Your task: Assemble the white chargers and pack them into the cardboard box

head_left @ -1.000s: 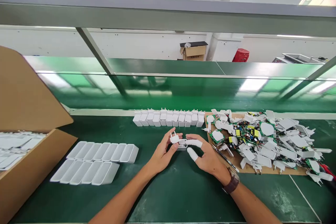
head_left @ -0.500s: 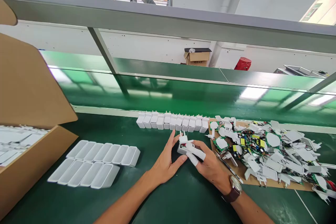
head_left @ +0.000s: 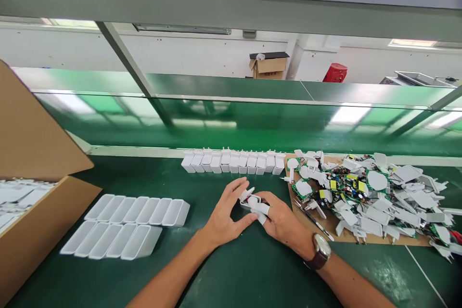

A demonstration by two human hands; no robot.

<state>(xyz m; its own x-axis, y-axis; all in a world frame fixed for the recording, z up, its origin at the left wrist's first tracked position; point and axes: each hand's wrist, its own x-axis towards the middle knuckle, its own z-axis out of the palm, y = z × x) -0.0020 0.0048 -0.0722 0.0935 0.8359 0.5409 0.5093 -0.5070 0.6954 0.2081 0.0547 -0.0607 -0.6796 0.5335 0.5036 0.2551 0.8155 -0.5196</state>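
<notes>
Between my hands is a small white charger case (head_left: 245, 205), with part of its inside showing at the top. My left hand (head_left: 227, 214) curls around it, fingers at the far side and thumb at the near side. My right hand (head_left: 285, 221), with white covers on some fingertips, presses at a white plug piece (head_left: 248, 193) in the case's opening. Much of the case is hidden behind those covered fingers. Beyond my hands stands a row of white charger cases (head_left: 234, 161) with plug pins at their back.
On the left, open white cases (head_left: 135, 240) lie in two rows beside a cardboard box (head_left: 77, 202) of white parts. To the right, a cardboard sheet (head_left: 346, 237) carries piled circuit boards with white covers (head_left: 377, 180). Tweezers (head_left: 314, 219) lie at its left edge.
The plug piece that stood up above the case now sits lower and tilted in it. My right fingers have closed in on the case. The camera view has tipped down.
</notes>
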